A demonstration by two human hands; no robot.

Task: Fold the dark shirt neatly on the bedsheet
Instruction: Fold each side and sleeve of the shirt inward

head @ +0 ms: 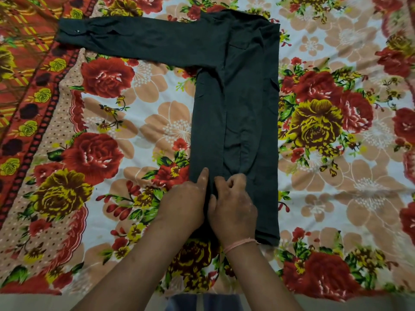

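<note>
The dark shirt (235, 104) lies flat on the floral bedsheet (336, 198), its body folded into a narrow upright strip. One long sleeve (139, 39) stretches straight out to the left, its buttoned cuff at the far end. The other sleeve lies folded down along the body. My left hand (187, 200) rests at the strip's lower left edge with the index finger pointing up along the cloth. My right hand (233, 203) sits beside it on the lower part of the shirt, fingers curled and pinching a ridge of fabric. A pink thread band circles the right wrist.
The bedsheet's red patterned border (29, 86) runs down the left side. Its near edge (336, 295) ends just above a pale floor strip at the bottom. Open sheet lies on both sides of the shirt.
</note>
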